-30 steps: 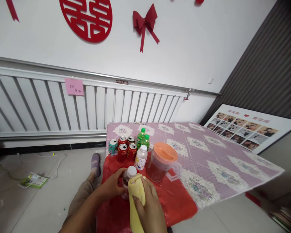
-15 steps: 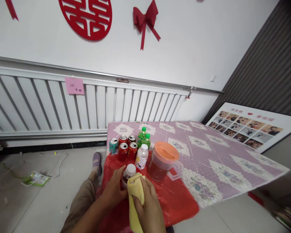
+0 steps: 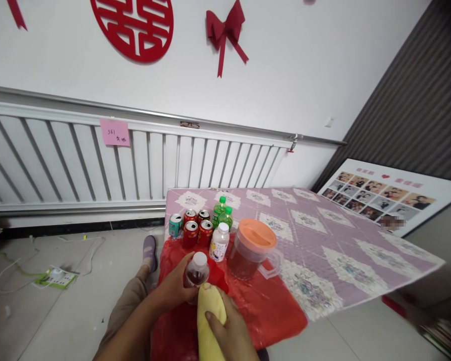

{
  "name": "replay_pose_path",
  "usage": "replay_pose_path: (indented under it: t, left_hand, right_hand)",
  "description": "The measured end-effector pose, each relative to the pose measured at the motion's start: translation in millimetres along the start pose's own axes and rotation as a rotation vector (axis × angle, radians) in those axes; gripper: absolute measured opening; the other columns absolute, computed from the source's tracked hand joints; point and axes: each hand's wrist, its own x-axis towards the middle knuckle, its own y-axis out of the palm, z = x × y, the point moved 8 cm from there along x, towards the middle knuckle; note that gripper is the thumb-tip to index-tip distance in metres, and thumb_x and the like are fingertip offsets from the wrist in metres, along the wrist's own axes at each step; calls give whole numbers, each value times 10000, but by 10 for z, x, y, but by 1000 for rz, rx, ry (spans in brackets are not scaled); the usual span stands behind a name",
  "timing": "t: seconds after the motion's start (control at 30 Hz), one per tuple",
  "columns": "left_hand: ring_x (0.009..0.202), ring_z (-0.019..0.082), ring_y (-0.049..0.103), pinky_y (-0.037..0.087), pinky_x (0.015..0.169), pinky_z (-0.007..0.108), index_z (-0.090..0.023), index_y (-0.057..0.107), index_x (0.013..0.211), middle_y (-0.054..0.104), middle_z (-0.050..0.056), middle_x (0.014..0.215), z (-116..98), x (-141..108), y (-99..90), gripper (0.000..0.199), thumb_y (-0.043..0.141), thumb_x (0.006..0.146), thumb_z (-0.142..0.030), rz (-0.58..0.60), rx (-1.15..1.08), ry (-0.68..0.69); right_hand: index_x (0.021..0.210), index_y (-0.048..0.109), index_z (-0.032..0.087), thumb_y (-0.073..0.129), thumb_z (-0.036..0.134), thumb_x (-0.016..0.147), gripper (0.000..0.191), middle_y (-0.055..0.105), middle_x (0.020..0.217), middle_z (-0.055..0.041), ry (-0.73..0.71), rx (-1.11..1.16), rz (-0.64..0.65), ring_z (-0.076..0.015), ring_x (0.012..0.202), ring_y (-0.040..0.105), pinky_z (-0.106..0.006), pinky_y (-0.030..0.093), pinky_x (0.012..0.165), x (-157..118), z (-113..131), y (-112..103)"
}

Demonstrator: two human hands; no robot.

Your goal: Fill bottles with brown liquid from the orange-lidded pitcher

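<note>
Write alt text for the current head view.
A left hand grips a white-capped clear bottle while the right hand holds a yellow cloth against it; drink cans, other bottles and an orange-lidded pitcher stand beyond.

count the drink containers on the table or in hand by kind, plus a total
Cans: 5
Green-capped bottles: 2
White-capped bottles: 2
Orange-lidded pitcher: 1
Total: 10

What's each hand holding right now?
Left hand: closed around the white-capped clear bottle.
Right hand: closed on the yellow cloth.
</note>
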Motion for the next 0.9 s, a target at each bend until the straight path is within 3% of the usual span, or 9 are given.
replay_pose_path:
  t: [0.13, 0.23, 0.37, 0.5, 0.63, 0.7, 0.8, 0.9]
  left_hand:
    - [1172, 273, 572, 443, 1024, 394, -202, 363, 1345, 582, 102, 1307, -56, 16, 31, 793, 751, 653, -201, 13, -31, 19]
    - [1090, 274, 613, 484, 957, 397, -203, 390, 1292, 621, 100, 1240, -30, 8, 44, 716, 740, 668, -225, -25, -26, 18]
    - [946, 246, 655, 522, 869, 378, -209, 395, 1271, 672, 73, 1118, 35, 4, 31, 678, 725, 680, -245, -43, -18, 0]
    - [985, 243, 645, 513, 901, 366, -203, 424, 1266, 669, 62, 1132, 24, 12, -24, 676, 734, 667, -249, -27, -16, 18]
    - [1035, 249, 635, 503, 930, 369, -208, 424, 1285, 650, 66, 1190, 36, 12, -8, 691, 715, 659, -194, 16, -44, 3]
    - [1135, 272, 585, 453, 1005, 404, -195, 404, 1307, 599, 95, 1265, 72, 5, -12, 742, 716, 635, -163, -46, -26, -3]
    - [1260, 305, 479, 369, 1081, 463, -174, 391, 1309, 501, 134, 1352, 114, -34, -54, 795, 742, 596, -177, -247, 49, 20]
    - [1190, 309, 527, 418, 1027, 473, -172, 459, 1237, 547, 125, 1260, 125, -87, -46, 693, 754, 619, -275, -372, 102, 20]
  right_hand:
    - [1322, 505, 143, 540, 318, 809, 542, 604, 1305, -141, 92, 60, -141, -271, 1197, 569, -438, 431, 1026, 79, 6, -204]
    - [1361, 456, 141, 535, 342, 828, 575, 618, 1285, -144, 80, 132, -178, -264, 1176, 587, -422, 462, 996, 167, 90, -227]
    - [1320, 520, 178, 552, 259, 800, 527, 612, 1302, -111, -30, 132, -161, -239, 1188, 577, -390, 445, 1018, 211, 160, -74]
    - [1268, 567, 155, 538, 246, 798, 480, 618, 1294, -128, -1, 104, -105, -238, 1193, 576, -398, 426, 1035, 142, 23, 53]
    - [1263, 559, 150, 534, 257, 797, 479, 615, 1300, -127, 41, 107, -68, -240, 1196, 574, -400, 420, 1040, 97, -35, -18]
    - [1286, 527, 151, 540, 300, 804, 505, 617, 1295, -130, 78, 130, -110, -245, 1185, 582, -400, 441, 1019, 117, -27, -123]
    - [1331, 456, 149, 543, 341, 808, 563, 589, 1320, -143, 96, 181, -200, -249, 1177, 583, -394, 467, 986, 189, 59, -259]
    - [1351, 416, 142, 526, 324, 807, 583, 568, 1333, -149, 74, 202, -194, -246, 1163, 588, -385, 476, 971, 282, 194, -238]
